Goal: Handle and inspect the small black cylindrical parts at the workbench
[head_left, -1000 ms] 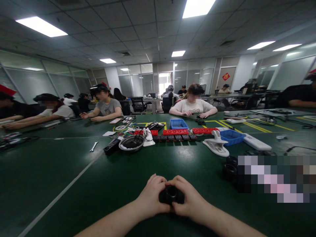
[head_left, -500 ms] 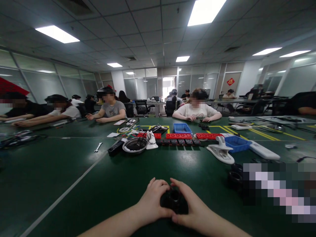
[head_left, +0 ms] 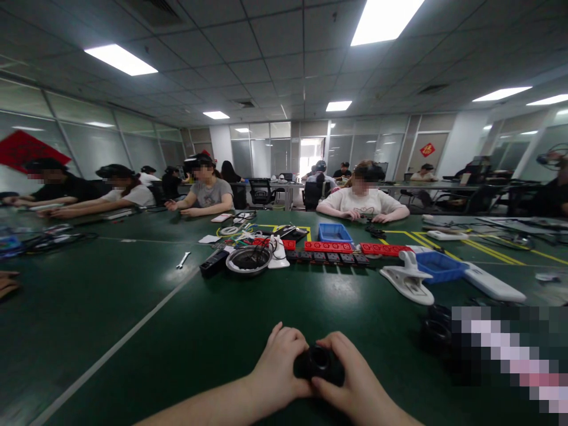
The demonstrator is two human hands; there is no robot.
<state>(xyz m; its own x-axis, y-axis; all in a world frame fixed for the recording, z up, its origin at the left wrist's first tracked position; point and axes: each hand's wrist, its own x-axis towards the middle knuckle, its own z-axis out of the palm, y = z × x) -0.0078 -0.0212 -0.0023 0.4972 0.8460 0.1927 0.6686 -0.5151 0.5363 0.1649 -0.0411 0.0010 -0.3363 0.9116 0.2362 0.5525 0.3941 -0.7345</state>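
Black round-mouthed object (head_left: 318, 369), quantity one: lying at six o'clock in the wearer's view, its opening facing upward. From its centre, the left hand (head_left: 281, 362) is gripping at nine o'clock, the right hand (head_left: 358, 380) at three; both are touching it, neither sitting nearer. Both hands are holding it closely round its sides, hiding its long axis; whether the green table (head_left: 213, 331) is bearing it, I cannot tell. Surroundings, same dial: dark round pieces (head_left: 435, 331) resting at two o'clock, white clip-shaped stand (head_left: 406, 283) at one, metal dish (head_left: 248, 273) at eleven.
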